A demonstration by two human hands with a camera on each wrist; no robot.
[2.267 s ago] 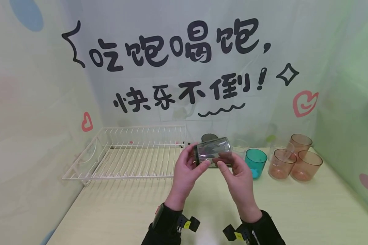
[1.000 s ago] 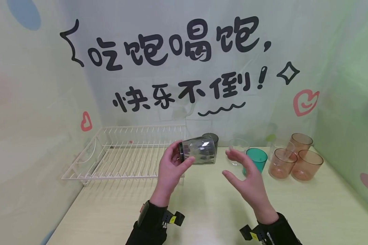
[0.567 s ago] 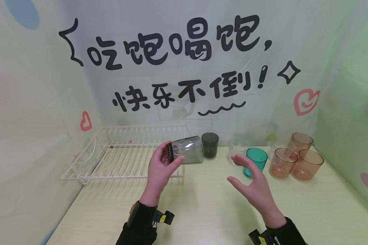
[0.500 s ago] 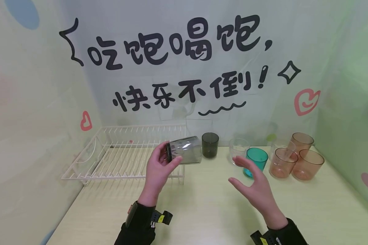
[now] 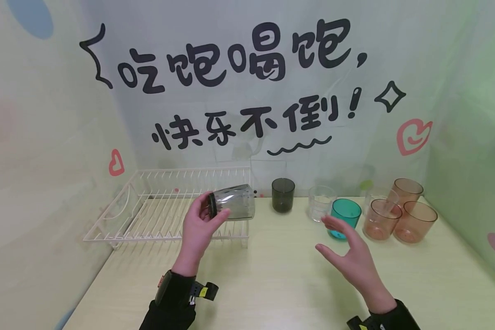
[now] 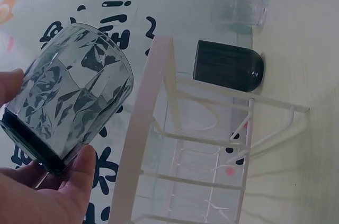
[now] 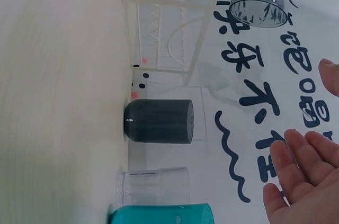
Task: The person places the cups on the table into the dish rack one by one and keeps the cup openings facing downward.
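My left hand (image 5: pixel 198 229) grips a faceted, smoky-grey clear glass (image 5: pixel 235 201) by its thick dark base. The glass lies on its side in the air, its mouth pointing right, and overlaps the right end of the white wire dish rack (image 5: pixel 156 239) in the head view. In the left wrist view, thumb and fingers pinch the base of the glass (image 6: pixel 74 91) beside the rack's frame (image 6: pixel 140 128). My right hand (image 5: pixel 359 261) holds nothing; its fingers and thumb are spread apart, in front of the teal cup (image 5: pixel 345 211).
A dark grey cup (image 5: pixel 283 197) stands upright right of the rack. Farther right are a clear cup (image 5: pixel 318 201) and several amber cups (image 5: pixel 414 222) close together, with another clear cup among them. A printed cloth (image 5: pixel 214 101) hangs behind the table (image 5: pixel 272 284).
Both hands held the glass at first; the right hand let go and moved right. The left hand carried the glass leftward to the rack's right end, uncovering the dark grey cup.
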